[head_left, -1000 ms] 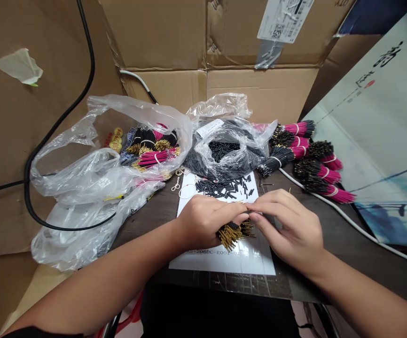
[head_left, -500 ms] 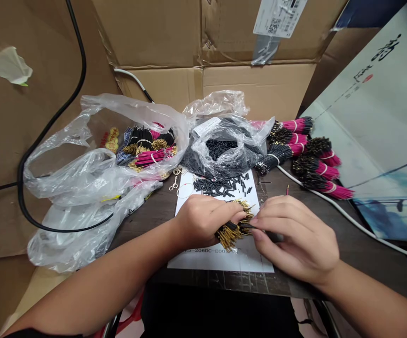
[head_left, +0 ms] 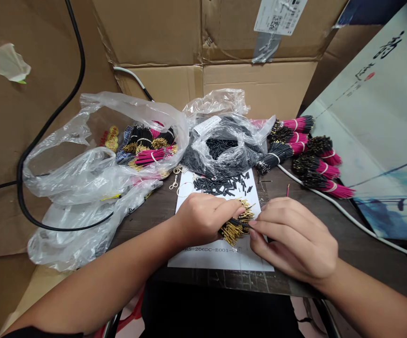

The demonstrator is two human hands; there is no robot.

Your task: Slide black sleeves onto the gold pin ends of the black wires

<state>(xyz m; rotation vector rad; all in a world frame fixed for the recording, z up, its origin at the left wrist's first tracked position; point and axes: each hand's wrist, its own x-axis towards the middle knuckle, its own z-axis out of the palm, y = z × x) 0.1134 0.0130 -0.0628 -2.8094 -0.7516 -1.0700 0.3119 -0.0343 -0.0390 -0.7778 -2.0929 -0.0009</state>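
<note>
At the far left we see a black cable (head_left: 22,188) looping across cardboard (head_left: 48,117) and under a heap of clear bags (head_left: 83,183). One bag holds tied wire lots (head_left: 150,150), pink and black with gold tips.

Next along, the left hand (head_left: 203,218) rests over a white sheet (head_left: 221,260) near the front edge of the dark table (head_left: 330,220). Its fingers are curled tight round a bundle (head_left: 235,227) of gold-tipped wires, thumb on top, and the tips fan out to the right. So the bundle sits in that fist, just over the sheet, at the middle in front of us. Behind it, loose black sleeves (head_left: 224,185) lie scattered on the sheet's far end. Behind those a sleeve bag (head_left: 224,150) gapes open.

The right hand (head_left: 291,239) meets the bundle from the right. Thumb and forefinger are pinched together on a dark piece (head_left: 245,225) among the tips, and the other fingers are loosely bent. We cannot tell whether that piece is a wire or a sleeve.

Beyond this hand pink bundles (head_left: 312,159) lie piled on the table. A white cord (head_left: 348,216) runs from beside them toward the near right. A printed board (head_left: 383,141) leans at the far right.
</note>
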